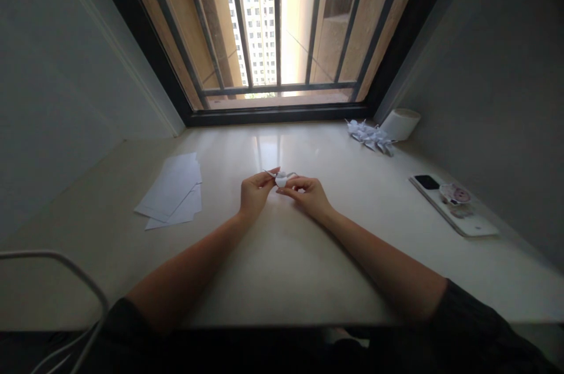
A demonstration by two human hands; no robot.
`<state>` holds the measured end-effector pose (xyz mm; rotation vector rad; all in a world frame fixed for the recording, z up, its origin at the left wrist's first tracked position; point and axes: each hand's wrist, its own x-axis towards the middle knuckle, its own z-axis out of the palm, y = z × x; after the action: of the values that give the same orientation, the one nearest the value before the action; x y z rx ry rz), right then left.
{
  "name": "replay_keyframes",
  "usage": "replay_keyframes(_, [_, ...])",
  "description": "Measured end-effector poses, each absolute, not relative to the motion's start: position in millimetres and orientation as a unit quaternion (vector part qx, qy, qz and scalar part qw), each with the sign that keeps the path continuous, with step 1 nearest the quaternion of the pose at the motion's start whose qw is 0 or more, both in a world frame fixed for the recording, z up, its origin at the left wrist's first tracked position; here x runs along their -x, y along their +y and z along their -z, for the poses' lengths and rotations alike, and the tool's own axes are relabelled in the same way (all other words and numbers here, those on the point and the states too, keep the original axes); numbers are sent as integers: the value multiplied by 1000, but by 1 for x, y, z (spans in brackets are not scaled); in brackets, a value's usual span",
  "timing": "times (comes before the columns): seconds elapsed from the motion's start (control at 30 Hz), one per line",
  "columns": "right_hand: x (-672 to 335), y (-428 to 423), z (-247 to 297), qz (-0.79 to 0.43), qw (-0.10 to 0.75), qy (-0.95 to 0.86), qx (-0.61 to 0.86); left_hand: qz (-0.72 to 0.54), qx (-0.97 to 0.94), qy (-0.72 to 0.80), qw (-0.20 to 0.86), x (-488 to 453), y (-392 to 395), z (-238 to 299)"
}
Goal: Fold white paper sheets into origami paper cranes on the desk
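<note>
A small folded piece of white paper point(281, 179) is held between my two hands, over the middle of the pale sill. My left hand point(256, 189) pinches its left side with thumb and fingertips. From the other side, my right hand point(308, 193) grips it with the fingers bent and the thumb beneath. Thin pointed ends stick out to the left and right of the paper's rounded middle. Its exact folded shape is too small to make out.
Loose white paper sheets point(170, 189) lie on the left. Several folded paper pieces point(370, 137) sit at the back right beside a white roll point(400, 124). A phone point(456, 206) lies on the right. A white cable point(83, 274) loops at the lower left. A barred window point(277, 105) stands behind.
</note>
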<state>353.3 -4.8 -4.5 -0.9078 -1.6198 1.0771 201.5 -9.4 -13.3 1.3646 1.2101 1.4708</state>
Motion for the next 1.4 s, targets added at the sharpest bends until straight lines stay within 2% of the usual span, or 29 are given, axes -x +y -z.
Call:
replay_keyframes(0.47, [-353, -3, 10, -432, 492, -672, 346, -591, -505, 478, 410, -201, -7, 12])
replay_keyframes(0.63, [-359, 6, 17, -408, 469, -660, 421, -606, -475, 483, 418, -200, -5, 14])
replay_keyframes(0.83, [-366, 11, 10, -323, 567, -585, 481, -603, -463, 486, 431, -202, -5, 13])
replay_keyframes(0.97, [-366, 9, 7, -282, 545, -635, 469, -596, -478, 476, 435, -202, -6, 13])
replay_keyframes(1.4, [-367, 11, 11, -259, 525, -666, 462, -581, -511, 462, 432, -200, -6, 16])
